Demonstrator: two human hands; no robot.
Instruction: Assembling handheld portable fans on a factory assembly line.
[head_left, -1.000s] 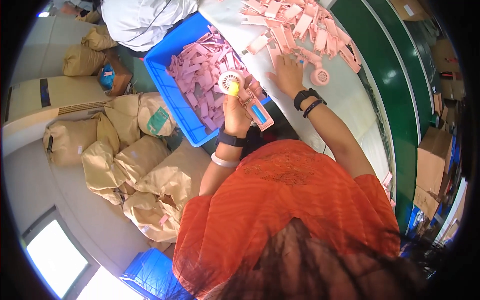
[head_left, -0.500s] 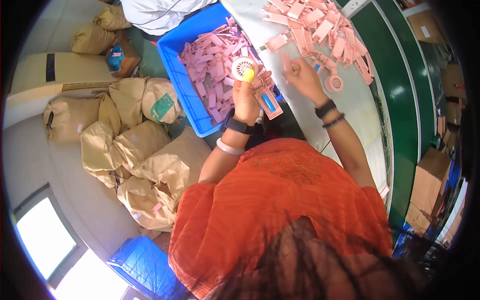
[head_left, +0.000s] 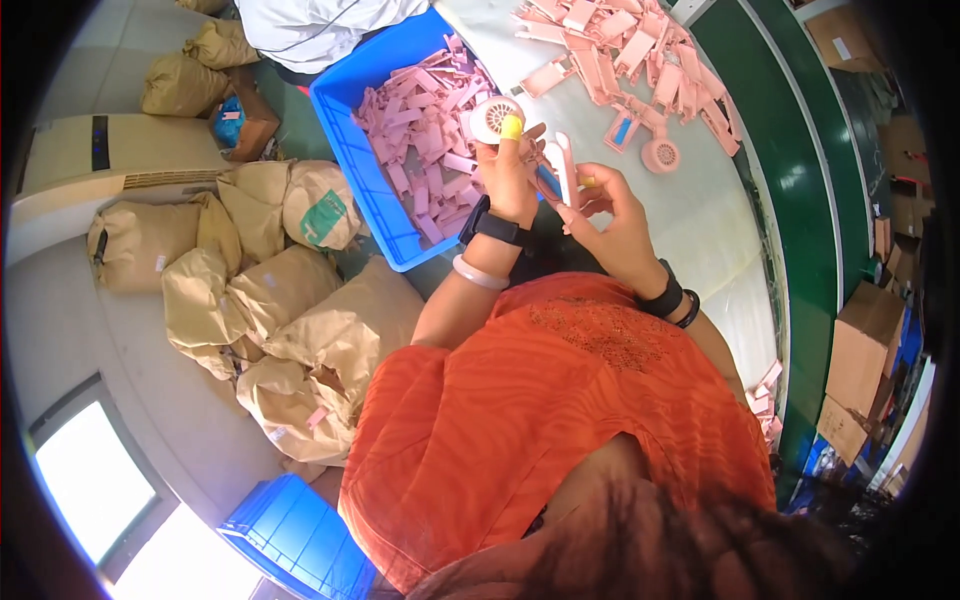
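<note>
My left hand (head_left: 512, 188) is closed round a pink handheld fan with a round grille head (head_left: 492, 120); a yellow cover sits on its thumb. The fan's handle is open and shows a blue cylinder, apparently a battery (head_left: 549, 182). A long, narrow pink handle cover (head_left: 564, 168) is pinched in my right hand (head_left: 618, 225), held against or just over that handle; exact contact is hard to tell. Another pink fan (head_left: 660, 155) with a blue cylinder in its handle lies on the white table, beside a heap of pink plastic pieces (head_left: 645, 50).
A blue crate (head_left: 352, 165) filled with pink plastic parts stands left of the table. Brown sacks (head_left: 290, 290) are piled farther left. A second blue crate (head_left: 300, 535) is at lower left. Cardboard boxes (head_left: 860, 345) stand beyond the green panel on the right.
My right hand has come left and down from beside the heap, bringing the pink cover to the fan in my left hand. The left hand has shifted slightly right.
</note>
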